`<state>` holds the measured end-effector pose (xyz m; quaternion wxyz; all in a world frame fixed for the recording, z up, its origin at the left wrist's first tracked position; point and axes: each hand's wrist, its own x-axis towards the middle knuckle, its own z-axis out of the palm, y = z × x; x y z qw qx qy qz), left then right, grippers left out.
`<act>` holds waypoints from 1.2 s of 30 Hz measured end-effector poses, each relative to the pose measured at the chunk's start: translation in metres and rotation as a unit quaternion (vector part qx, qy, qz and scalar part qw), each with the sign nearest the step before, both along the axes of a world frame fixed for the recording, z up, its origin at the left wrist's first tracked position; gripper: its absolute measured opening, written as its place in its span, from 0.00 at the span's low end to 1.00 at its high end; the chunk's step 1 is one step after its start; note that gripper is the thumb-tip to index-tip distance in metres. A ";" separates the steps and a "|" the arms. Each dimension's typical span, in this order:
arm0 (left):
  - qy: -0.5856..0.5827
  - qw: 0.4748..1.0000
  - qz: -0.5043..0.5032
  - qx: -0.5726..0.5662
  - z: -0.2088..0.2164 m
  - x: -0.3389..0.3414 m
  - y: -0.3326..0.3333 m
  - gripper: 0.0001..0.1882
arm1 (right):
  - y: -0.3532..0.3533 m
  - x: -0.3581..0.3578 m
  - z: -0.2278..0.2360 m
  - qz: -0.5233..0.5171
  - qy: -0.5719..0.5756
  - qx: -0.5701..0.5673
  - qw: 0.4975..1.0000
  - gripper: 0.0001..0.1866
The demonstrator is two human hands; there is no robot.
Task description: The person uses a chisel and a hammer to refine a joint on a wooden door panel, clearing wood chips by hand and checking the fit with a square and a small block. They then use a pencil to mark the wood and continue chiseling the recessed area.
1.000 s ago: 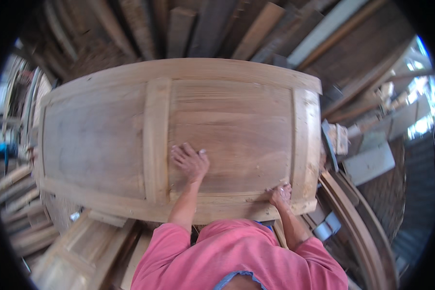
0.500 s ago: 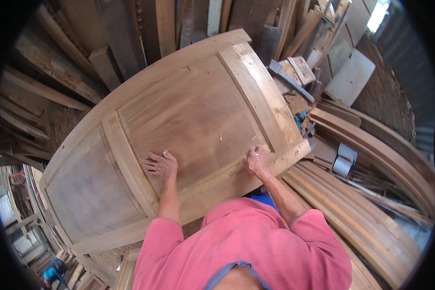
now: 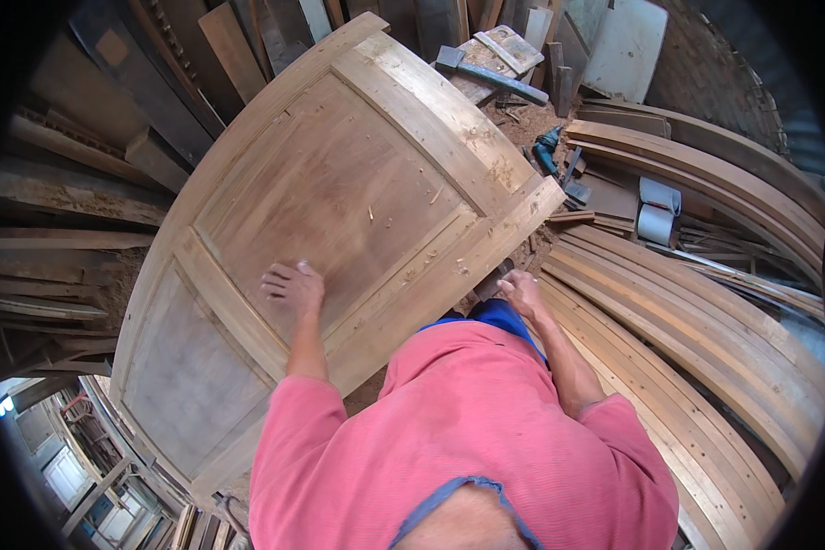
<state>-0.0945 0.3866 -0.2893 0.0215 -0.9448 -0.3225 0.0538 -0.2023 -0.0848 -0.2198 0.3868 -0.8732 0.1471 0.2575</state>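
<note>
A large wooden door-like panel (image 3: 385, 284) with a curved far edge and framed, recessed fields lies in front of me. My left hand (image 3: 291, 286) is over the larger recessed field, near the cross rail, fingers spread and holding nothing; it is slightly blurred. Just off the panel's near edge, my right hand (image 3: 520, 291) closes on a dark, flat piece (image 3: 493, 278), whose kind I cannot make out. Small wood shavings (image 3: 435, 195) are scattered over the panel's right part.
Long wooden boards (image 3: 678, 321) are stacked at the right, with curved timbers (image 3: 697, 174) beyond. A teal power tool (image 3: 546, 149) lies among shavings past the panel's right end. Upright planks (image 3: 229, 50) lean at the far side. A bar clamp-like metal tool (image 3: 495, 78) rests on a board.
My right hand has left the panel's near rail and moved right and slightly nearer, now with a dark flat piece in it. My left hand stays over the panel. The view has turned.
</note>
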 end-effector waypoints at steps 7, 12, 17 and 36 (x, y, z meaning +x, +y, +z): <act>0.006 0.953 -0.296 -0.065 0.011 -0.013 -0.123 0.45 | -0.011 -0.024 -0.008 -0.054 0.052 -0.055 0.996 0.18; 0.059 0.897 -0.413 -0.144 0.040 -0.004 -0.186 0.47 | -0.007 -0.029 -0.027 -0.094 0.006 0.002 0.996 0.18; 0.056 0.869 -0.432 -0.234 0.040 0.020 -0.219 0.40 | 0.007 -0.010 0.037 -0.033 -0.054 -0.089 0.994 0.21; 0.251 0.615 -0.615 -0.426 0.148 -0.006 -0.317 0.09 | 0.056 -0.019 0.014 0.140 -0.088 -0.301 0.939 0.33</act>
